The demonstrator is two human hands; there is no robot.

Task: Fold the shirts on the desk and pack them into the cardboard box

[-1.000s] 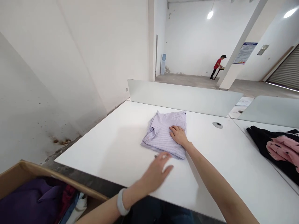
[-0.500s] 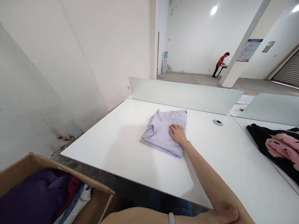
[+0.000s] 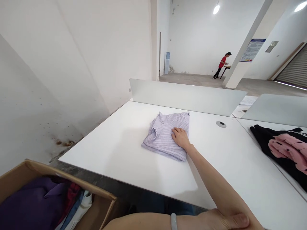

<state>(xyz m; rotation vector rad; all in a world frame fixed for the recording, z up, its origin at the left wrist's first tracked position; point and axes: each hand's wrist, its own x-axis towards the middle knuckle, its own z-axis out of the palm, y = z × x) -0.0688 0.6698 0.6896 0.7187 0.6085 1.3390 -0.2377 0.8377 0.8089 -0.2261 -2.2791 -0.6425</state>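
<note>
A folded shirt (image 3: 165, 137), white with thin blue-purple stripes, lies on the white table (image 3: 96, 150). Its left side and collar area look rumpled. My right hand (image 3: 180, 138) rests flat on the shirt's right part, palm down, fingers stretched out and a little apart. Across the bottom of the view comes my left arm, with a pale bracelet (image 3: 174, 221) at the wrist. My left hand (image 3: 231, 220) is closed around my right forearm near the elbow; its thumb shows on top, and the other fingers are hidden.
A cardboard box (image 3: 72, 177) with purple, red, blue and white clothes stands at the lower left. Black and pink clothing (image 3: 285, 147) lies to the right. A low partition (image 3: 187, 97) edges the table's back. Farther off, a person in red (image 3: 222, 64) stands at a small table.
The view has shifted slightly, so the scene sits a little farther left. My right hand stays on the shirt and my left hand on my forearm. The distant person's legs and posture have changed.
</note>
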